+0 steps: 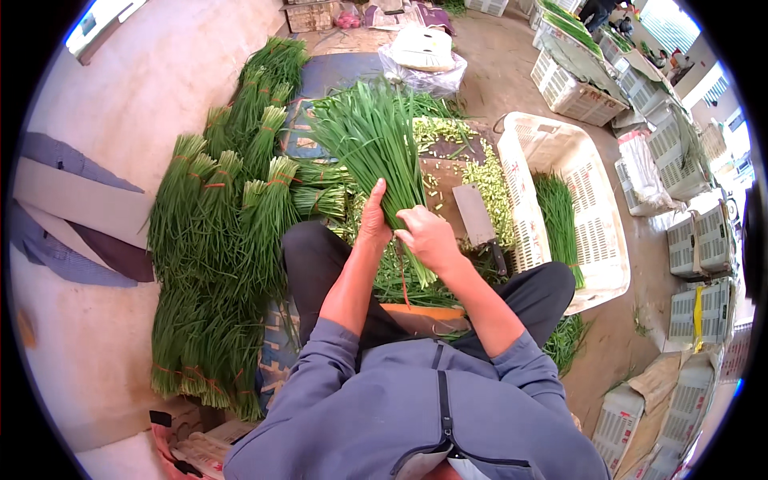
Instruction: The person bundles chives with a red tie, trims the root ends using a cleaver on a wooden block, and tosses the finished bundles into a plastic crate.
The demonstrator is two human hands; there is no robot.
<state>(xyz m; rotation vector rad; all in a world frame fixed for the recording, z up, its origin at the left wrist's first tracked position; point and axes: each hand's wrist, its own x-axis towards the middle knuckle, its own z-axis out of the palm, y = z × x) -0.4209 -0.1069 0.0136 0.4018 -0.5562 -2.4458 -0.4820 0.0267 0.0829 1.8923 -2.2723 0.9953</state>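
A thick bunch of garlic chives (pixel 375 129) slants before me, leaves pointing away and pale cut stems toward my lap. My left hand (pixel 373 221) grips its side, thumb raised along the leaves. Around the lower stems, my right hand (pixel 429 237) is closed, with thumb and fingers close together. Between my wrists dangles a thin reddish tie (pixel 404 279); its upper part is hidden by my fingers. To the right of the bunch, a cleaver (pixel 475 210) with a black handle lies on a brown board (pixel 441 207) among chopped pale stem ends (pixel 489 180).
Tied chive bunches (pixel 222 240) are heaped at my left against the wall. At my right stands a white plastic crate (pixel 600 240) holding a chive bunch (pixel 555 210). Loose leaves (pixel 414 288) lie between my knees. Further crates (pixel 576 90) and people are at the far right.
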